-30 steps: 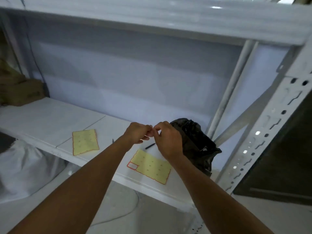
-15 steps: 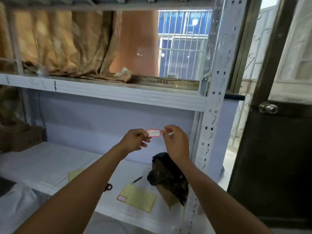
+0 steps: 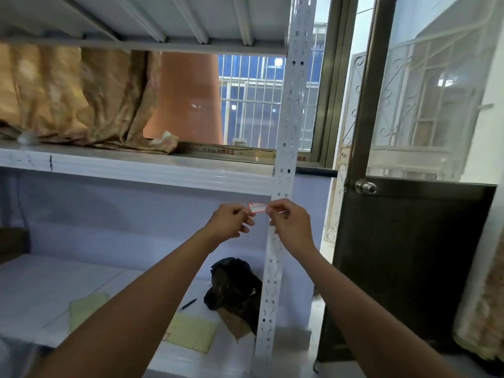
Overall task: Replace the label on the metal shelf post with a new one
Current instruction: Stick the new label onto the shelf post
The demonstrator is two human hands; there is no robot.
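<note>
A small white label with a red border is stretched between my two hands at chest height. My left hand pinches its left end and my right hand pinches its right end. The label hangs just left of the white perforated metal shelf post, and my right hand overlaps the post. No old label is visible on the post.
On the lower shelf lie two yellow label backing sheets, a black pen and a crumpled black bag. The upper shelf holds brown fabric. A dark door with a knob stands to the right.
Both hands have lifted the label from above the backing sheets and carried it up and right to the post. My view has risen from the lower shelf to the upper one.
</note>
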